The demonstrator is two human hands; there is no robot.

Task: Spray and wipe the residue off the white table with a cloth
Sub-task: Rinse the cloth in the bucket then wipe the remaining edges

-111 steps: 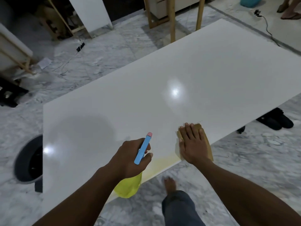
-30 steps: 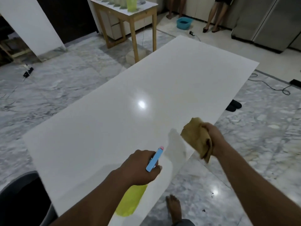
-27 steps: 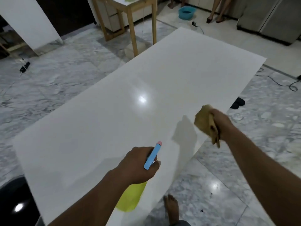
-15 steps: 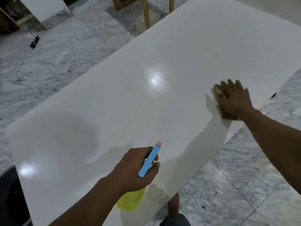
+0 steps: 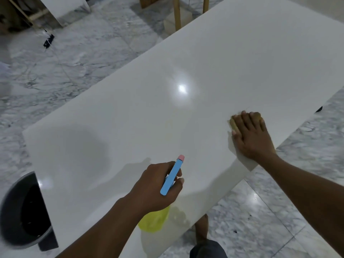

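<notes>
The white table point(image 5: 214, 71) fills most of the head view, glossy with a lamp glare near its middle. My left hand point(image 5: 158, 187) grips a spray bottle point(image 5: 172, 175) over the near edge; its blue trigger head with a pink tip points away, and its yellow body hangs below my fist. My right hand point(image 5: 251, 136) lies flat, fingers spread, pressing a tan cloth point(image 5: 233, 123) onto the table near the right edge. Only a sliver of the cloth shows at my fingers. A faint yellowish smear lies left of the cloth.
A dark round bin point(image 5: 20, 215) stands on the marble floor at the table's left corner. Wooden table legs point(image 5: 176, 13) rise beyond the far edge. A plug and cable point(image 5: 48, 39) lie on the floor at the upper left. My bare foot point(image 5: 202, 228) stands below the near edge.
My right hand carried the bunched cloth from the air beside the table down onto the surface, and it now presses flat a little nearer to me. My left hand keeps holding the bottle.
</notes>
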